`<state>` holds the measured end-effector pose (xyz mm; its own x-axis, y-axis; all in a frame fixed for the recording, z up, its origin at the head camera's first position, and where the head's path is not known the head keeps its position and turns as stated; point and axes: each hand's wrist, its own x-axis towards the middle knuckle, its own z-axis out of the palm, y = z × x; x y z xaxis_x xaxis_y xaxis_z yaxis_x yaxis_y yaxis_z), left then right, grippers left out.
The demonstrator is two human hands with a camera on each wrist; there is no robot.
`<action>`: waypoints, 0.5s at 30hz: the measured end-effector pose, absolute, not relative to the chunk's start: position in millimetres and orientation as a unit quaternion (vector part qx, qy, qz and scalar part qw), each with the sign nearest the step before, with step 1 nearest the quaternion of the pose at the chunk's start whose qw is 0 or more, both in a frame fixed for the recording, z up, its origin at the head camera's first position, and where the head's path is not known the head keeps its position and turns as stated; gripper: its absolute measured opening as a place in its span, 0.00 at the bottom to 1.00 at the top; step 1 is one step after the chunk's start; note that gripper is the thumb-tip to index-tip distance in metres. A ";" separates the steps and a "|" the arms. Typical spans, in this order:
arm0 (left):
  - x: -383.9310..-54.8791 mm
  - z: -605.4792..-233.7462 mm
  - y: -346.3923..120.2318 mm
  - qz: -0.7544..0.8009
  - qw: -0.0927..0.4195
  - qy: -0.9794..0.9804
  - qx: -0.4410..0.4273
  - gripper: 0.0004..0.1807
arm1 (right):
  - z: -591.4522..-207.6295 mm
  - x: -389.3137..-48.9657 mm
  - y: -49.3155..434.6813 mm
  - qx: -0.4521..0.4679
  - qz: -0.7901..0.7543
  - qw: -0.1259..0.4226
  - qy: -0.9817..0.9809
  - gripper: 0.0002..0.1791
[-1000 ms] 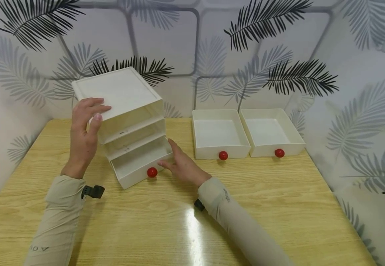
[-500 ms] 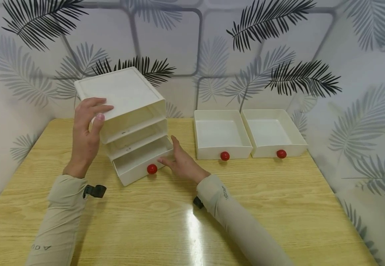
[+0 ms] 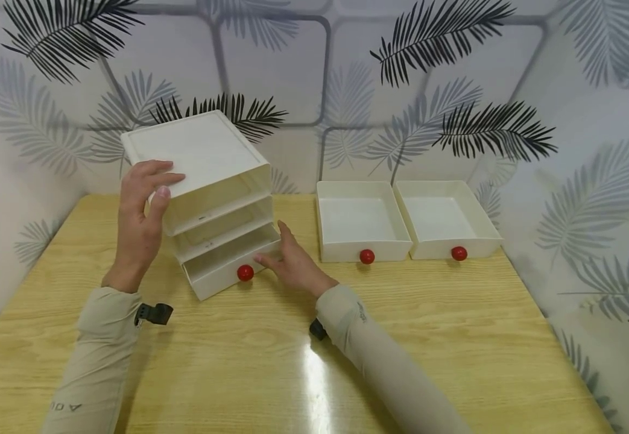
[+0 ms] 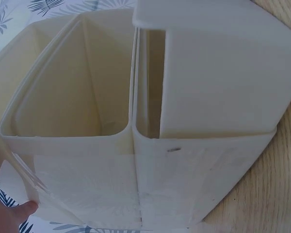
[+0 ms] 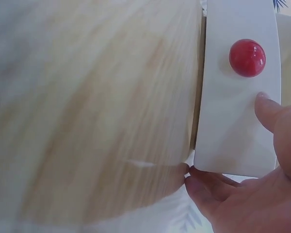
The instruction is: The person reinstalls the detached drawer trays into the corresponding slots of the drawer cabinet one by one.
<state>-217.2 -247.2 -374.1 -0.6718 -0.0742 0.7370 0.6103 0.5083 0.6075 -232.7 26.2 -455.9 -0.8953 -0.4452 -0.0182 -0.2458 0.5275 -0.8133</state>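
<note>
A white drawer cabinet (image 3: 200, 144) stands at an angle on the left of the table, its two upper slots without drawers. In its lowest slot a white drawer (image 3: 211, 279) with a red knob (image 3: 245, 273) sits partly pulled out. My left hand (image 3: 143, 217) rests at the cabinet's upper left edge, fingers lying on the top and thumb near the front edge. My right hand (image 3: 295, 262) holds the right front corner of that drawer. In the right wrist view the thumb (image 5: 269, 111) is against the front face, and the fingers (image 5: 208, 191) curl at the drawer's side.
Two more white drawers with red knobs, one (image 3: 365, 251) beside the other (image 3: 455, 249), lie at the back right of the wooden table (image 3: 401, 325). A leaf-patterned wall (image 3: 347, 90) rises directly behind the table.
The lowest drawer has slid a little farther into the cabinet, with my right hand moving along with it. My left hand keeps its place on the cabinet.
</note>
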 end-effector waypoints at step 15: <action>-216.7 -374.4 -248.5 -0.462 0.358 -0.794 -0.166 0.21 | -458.9 -243.5 15.6 -0.199 -0.451 0.084 0.866 0.46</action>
